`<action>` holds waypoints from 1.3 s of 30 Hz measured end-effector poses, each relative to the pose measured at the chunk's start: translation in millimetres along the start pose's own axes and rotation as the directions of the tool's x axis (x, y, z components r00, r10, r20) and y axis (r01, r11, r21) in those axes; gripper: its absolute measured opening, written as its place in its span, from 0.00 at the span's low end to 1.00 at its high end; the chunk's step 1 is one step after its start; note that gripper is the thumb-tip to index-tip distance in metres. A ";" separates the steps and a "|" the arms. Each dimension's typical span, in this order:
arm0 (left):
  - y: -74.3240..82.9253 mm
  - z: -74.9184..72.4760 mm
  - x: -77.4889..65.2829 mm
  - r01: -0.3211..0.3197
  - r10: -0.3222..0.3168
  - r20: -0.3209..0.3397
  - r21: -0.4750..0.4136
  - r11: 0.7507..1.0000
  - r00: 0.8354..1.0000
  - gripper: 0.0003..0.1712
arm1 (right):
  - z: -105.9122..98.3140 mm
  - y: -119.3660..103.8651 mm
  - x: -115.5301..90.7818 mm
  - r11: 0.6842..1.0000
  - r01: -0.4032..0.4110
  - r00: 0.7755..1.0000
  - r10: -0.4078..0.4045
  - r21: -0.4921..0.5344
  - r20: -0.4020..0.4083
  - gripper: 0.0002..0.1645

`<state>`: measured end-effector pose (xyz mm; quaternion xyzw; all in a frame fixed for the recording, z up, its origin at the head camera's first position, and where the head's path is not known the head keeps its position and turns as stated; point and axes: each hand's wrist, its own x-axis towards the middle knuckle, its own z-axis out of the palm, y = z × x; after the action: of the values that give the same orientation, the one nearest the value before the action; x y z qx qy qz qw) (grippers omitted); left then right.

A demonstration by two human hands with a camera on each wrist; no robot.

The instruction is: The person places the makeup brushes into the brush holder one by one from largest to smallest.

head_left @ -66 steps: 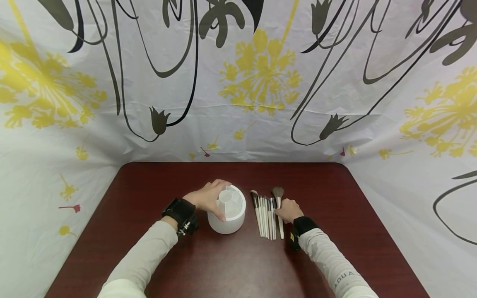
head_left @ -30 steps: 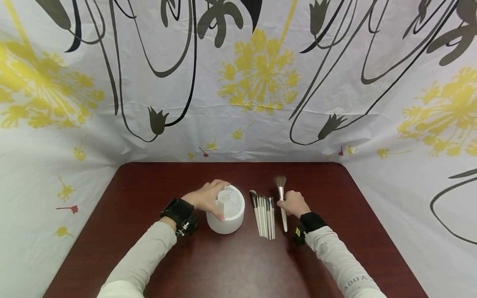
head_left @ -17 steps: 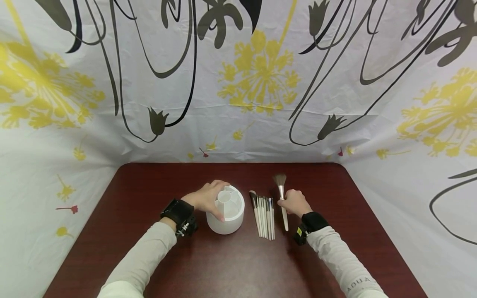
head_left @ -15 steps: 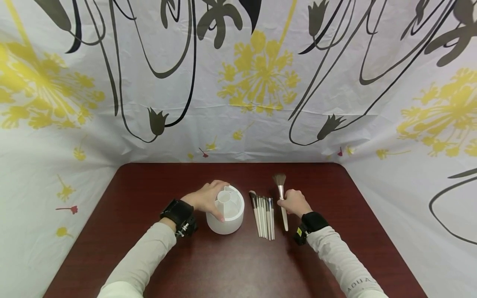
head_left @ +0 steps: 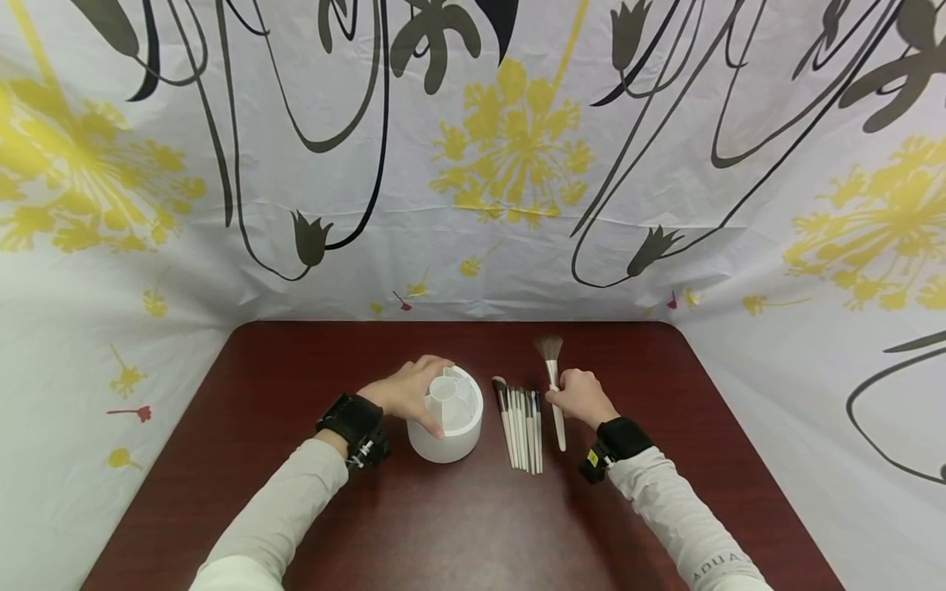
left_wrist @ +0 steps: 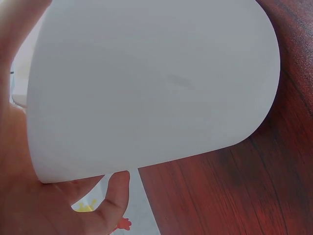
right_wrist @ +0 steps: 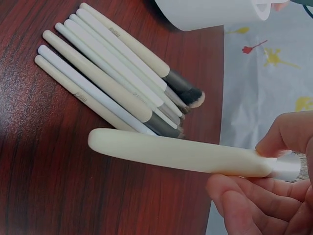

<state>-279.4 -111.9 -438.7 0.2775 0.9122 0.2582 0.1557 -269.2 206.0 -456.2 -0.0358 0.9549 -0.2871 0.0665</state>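
My left hand [head_left: 408, 392] grips the round white brush holder [head_left: 445, 448], thumb on the near side and fingers over the far rim. Dividers split its inside around a central tube. In the left wrist view, the holder's smooth wall [left_wrist: 146, 93] fills most of the picture. My right hand [head_left: 582, 397] pinches a large makeup brush [right_wrist: 176, 152] between thumb and fingers, near the metal collar. Its fluffy brown head [head_left: 549, 348] points away from me. Between holder and right hand, several thinner makeup brushes [head_left: 521, 431] lie side by side, heads pointing away.
Everything is on a dark red-brown wooden table [head_left: 473, 525] with rounded far corners. A white sheet [head_left: 473, 279] printed with yellow and grey flowers hangs behind and along both sides.
The large brush was beside the row at first; my right hand has lifted it away to the right and farther back, then slightly left. My left hand stays on the holder.
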 end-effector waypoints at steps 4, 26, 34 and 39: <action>0.3 -0.2 -0.1 0.005 -0.005 0.001 -0.008 1.000 1.000 0.65 | -1.7 -2.3 0.3 1.000 -0.001 1.000 0.001 0.004 -0.001 0.15; 1.1 0.3 -0.2 0.016 -0.016 0.003 0.008 1.000 1.000 0.64 | -14.2 -20.1 -3.9 0.991 0.112 0.992 -0.107 0.077 -0.072 0.10; 1.6 -1.0 -1.2 0.000 0.000 -0.005 -0.003 1.000 1.000 0.65 | -15.7 -33.2 -6.2 0.980 0.167 0.985 -0.160 0.105 -0.071 0.08; 2.6 -1.9 -2.4 -0.002 0.002 -0.001 0.001 1.000 1.000 0.64 | -16.9 -39.0 -6.9 0.978 0.182 0.982 -0.175 0.103 -0.075 0.07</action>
<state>-277.2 -112.2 -435.3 0.2785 0.9120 0.2581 0.1549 -263.7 183.5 -419.9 -0.1084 0.9323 -0.3447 0.0110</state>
